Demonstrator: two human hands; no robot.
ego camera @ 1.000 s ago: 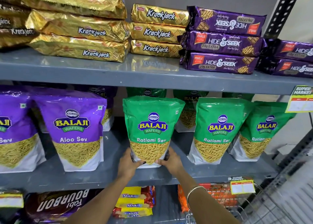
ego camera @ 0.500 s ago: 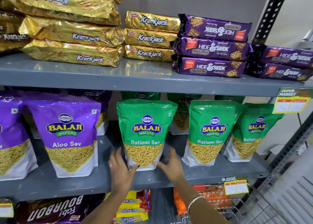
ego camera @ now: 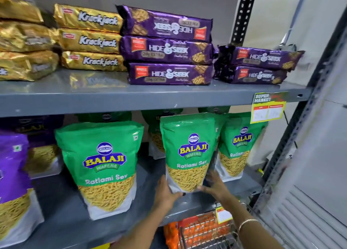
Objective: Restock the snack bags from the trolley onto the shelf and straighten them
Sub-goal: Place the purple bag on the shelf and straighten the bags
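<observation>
While both hands grip its lower corners, the glossy green Ratlami Sev pouch stands upright on the grey metal middle shelf. The left hand clasps the bottom left corner, and the right hand presses the bottom right. Another green pouch stands to its left, a third one just behind on the right. A wire trolley is below.

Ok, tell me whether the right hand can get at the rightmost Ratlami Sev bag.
Probably yes: the right hand grips the middle Ratlami Sev bag, right beside the rightmost Ratlami Sev bag, whose front stands unblocked.
</observation>
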